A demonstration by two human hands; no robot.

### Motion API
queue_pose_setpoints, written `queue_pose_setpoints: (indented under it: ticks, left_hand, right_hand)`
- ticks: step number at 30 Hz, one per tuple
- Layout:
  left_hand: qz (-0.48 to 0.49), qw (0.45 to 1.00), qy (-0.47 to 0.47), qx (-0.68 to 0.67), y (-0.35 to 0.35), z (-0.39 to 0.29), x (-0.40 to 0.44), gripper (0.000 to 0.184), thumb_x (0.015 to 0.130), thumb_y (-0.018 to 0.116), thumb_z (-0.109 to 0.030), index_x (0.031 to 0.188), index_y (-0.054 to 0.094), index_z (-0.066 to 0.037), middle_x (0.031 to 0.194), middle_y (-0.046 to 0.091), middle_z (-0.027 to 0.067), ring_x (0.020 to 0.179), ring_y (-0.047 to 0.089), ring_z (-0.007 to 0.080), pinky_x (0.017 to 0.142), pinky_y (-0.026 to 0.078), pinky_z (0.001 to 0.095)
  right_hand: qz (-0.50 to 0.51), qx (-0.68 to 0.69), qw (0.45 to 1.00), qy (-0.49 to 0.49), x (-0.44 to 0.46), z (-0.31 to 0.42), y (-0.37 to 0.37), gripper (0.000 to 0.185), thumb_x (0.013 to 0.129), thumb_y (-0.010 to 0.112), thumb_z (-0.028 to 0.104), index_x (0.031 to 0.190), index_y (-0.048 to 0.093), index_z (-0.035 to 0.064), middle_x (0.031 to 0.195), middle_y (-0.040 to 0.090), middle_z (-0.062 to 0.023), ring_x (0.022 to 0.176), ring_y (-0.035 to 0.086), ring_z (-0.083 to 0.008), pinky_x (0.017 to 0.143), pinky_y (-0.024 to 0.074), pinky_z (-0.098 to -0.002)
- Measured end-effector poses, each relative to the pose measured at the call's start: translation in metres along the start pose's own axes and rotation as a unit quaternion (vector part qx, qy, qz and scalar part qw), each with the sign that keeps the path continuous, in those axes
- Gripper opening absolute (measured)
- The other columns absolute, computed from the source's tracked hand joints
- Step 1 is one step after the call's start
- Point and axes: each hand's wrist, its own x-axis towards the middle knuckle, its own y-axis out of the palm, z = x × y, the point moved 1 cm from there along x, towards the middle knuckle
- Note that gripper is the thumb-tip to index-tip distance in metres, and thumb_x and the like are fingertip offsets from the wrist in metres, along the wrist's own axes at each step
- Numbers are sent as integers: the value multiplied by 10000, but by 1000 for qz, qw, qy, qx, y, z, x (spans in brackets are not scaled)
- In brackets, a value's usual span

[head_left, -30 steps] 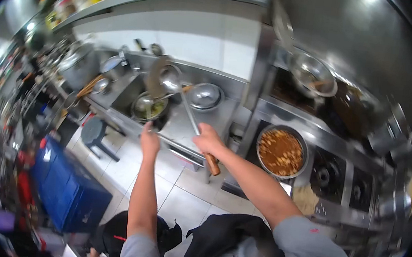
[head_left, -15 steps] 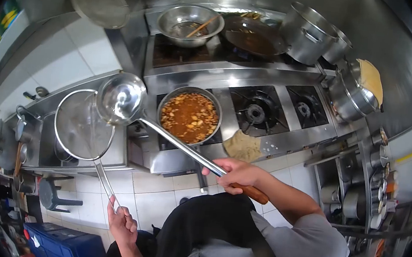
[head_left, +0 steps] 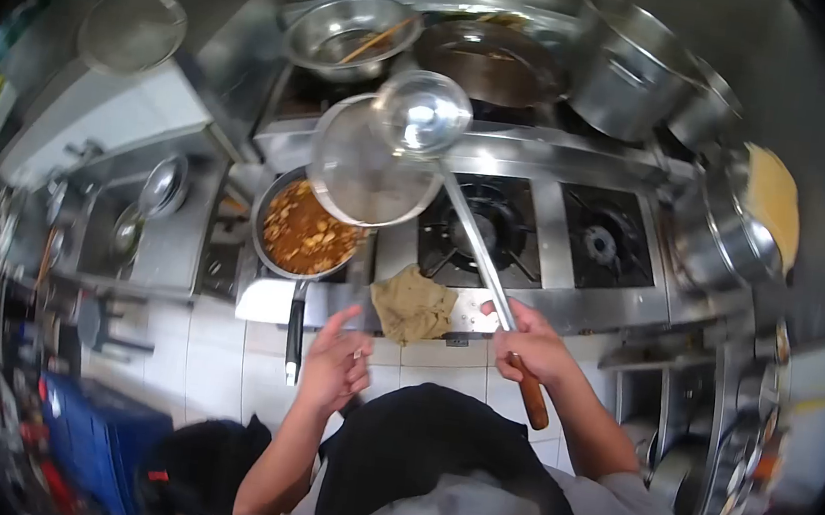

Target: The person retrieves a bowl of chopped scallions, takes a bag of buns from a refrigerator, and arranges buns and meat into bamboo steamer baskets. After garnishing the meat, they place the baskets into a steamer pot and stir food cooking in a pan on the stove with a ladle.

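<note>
My right hand point(head_left: 532, 349) is closed round the wooden-ended handle of a large metal ladle point(head_left: 480, 236). The ladle's round bowl overlaps the upper right rim of a round mesh strainer point(head_left: 366, 174) in my view; whether they touch I cannot tell. My left hand point(head_left: 334, 365) is curled below the strainer, index finger pointing up, gripping its handle, which is blurred. The strainer hangs over the stove front, partly covering the right side of a pan point(head_left: 257, 226). In that pan is a reddish-brown liquid with pale chunks point(head_left: 309, 235). Its black handle point(head_left: 295, 336) points toward me.
A crumpled tan cloth point(head_left: 413, 305) lies on the stove's front edge, beside gas burners point(head_left: 481, 227). Behind are a metal bowl point(head_left: 305, 40), a wide dark pan point(head_left: 488, 62) and tall pots point(head_left: 618, 73). A sink point(head_left: 99, 225) stands left; a blue bin point(head_left: 97, 441) lower left.
Strainer and ladle have moved right together, from above the sink side to above the stove. My left hand has risen and moved right. The view has shifted right.
</note>
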Motion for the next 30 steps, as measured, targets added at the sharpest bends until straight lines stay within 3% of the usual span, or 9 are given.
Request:
queue_pose_setpoints:
  ticks: [4, 15, 21, 23, 25, 26, 27, 28, 30]
  left_hand:
    - [-7, 1000, -2, -1, 26, 32, 11, 495, 1022, 527, -54, 1494, 401, -138, 881, 608, 72, 472, 402, 104, 433, 363, 276]
    - [-120, 988, 69, -63, -8, 41, -28, 528, 992, 506, -8, 1491, 382, -128, 881, 615, 66, 473, 376, 88, 436, 305, 276]
    - [-82, 983, 129, -105, -57, 67, 21, 558, 955, 570, -20, 1484, 438, -139, 934, 660, 99, 507, 414, 74, 436, 345, 248]
    - [-36, 970, 211, -113, -74, 74, 60, 359, 944, 601, -42, 1299, 582, -96, 827, 614, 93, 525, 437, 105, 447, 379, 290]
    - [-45, 956, 159, -244, -52, 51, 62, 120, 968, 590, -83, 1033, 678, -34, 695, 533, 63, 522, 434, 118, 463, 398, 306]
    - [-85, 970, 153, -170, -48, 43, 61, 187, 1007, 541, -149, 1009, 647, 5, 738, 576, 102, 536, 479, 148, 484, 455, 339]
    - [-125, 978, 141, -95, -47, 34, 61, 294, 1046, 491, -214, 984, 616, 45, 782, 620, 141, 550, 525, 178, 504, 512, 372]
    - [-78, 974, 120, -177, -62, 42, 91, 501, 1071, 457, -344, 1110, 590, 137, 944, 672, 260, 665, 655, 301, 649, 597, 457]
    - [-70, 972, 113, -196, -47, 36, 55, 604, 1065, 458, -409, 1196, 538, 175, 1030, 658, 308, 738, 682, 359, 711, 599, 494]
  right_hand:
    - [-24, -28, 999, 16, -7, -1, -32, 496, 876, 515, -68, 1357, 477, 44, 631, 476, -38, 396, 444, -141, 372, 345, -294]
    - [126, -110, 983, 71, 94, -20, -17, 468, 882, 547, -19, 1343, 505, 49, 632, 491, -50, 384, 452, -156, 380, 353, -305]
    - [94, -177, 978, 63, 164, -39, -1, 444, 920, 612, 47, 1363, 608, 82, 848, 628, -24, 627, 545, -99, 501, 458, -259]
    - [50, -227, 971, 60, 181, -40, 16, 460, 922, 591, 47, 1379, 592, 98, 994, 691, -57, 697, 610, -119, 586, 535, -269]
    - [160, -248, 949, 107, 241, -37, -31, 490, 898, 565, 33, 1381, 574, 119, 1010, 686, -65, 629, 567, -73, 466, 476, -204]
    - [162, -220, 958, 83, 260, -43, -40, 470, 916, 545, 45, 1382, 556, 101, 968, 681, -65, 571, 514, -42, 391, 397, -168]
    - [266, -145, 942, 141, 275, -38, -54, 414, 948, 519, 69, 1356, 581, 35, 1004, 700, -112, 682, 625, -139, 540, 538, -264]
    - [112, -223, 962, 110, 222, -34, -4, 367, 998, 553, 164, 1364, 555, 164, 641, 477, 43, 481, 430, -74, 411, 381, -228]
    - [92, -261, 954, 118, 207, -27, 15, 361, 996, 560, 168, 1357, 558, 169, 640, 480, 39, 473, 435, -81, 411, 389, -237]
